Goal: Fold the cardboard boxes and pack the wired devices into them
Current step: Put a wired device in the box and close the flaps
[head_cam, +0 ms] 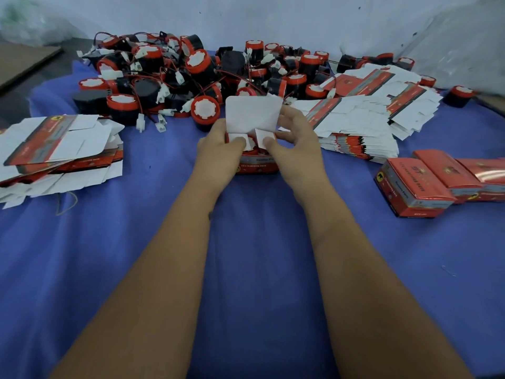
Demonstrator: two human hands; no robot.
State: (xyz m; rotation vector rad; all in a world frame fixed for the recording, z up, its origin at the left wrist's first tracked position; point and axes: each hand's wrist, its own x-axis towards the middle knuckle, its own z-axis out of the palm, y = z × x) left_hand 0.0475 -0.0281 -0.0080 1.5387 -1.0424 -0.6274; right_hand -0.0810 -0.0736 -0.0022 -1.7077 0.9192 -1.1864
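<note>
A small red cardboard box (257, 164) stands on the blue cloth at the centre, its white lid flap (252, 113) raised. A red and black wired device shows inside between the two side flaps. My left hand (218, 151) grips the box's left side and its thumb presses the left side flap down. My right hand (296, 140) holds the right side, thumb on the right side flap, fingers curled behind the lid. A big heap of red and black wired devices (191, 75) with white connectors lies behind the box.
Stacks of flat unfolded boxes lie at the left (57, 154) and at the right (369, 119). Several closed red boxes (426, 184) sit at the right edge. The blue cloth (259, 242) covers the table. A brown board (24, 61) lies far left.
</note>
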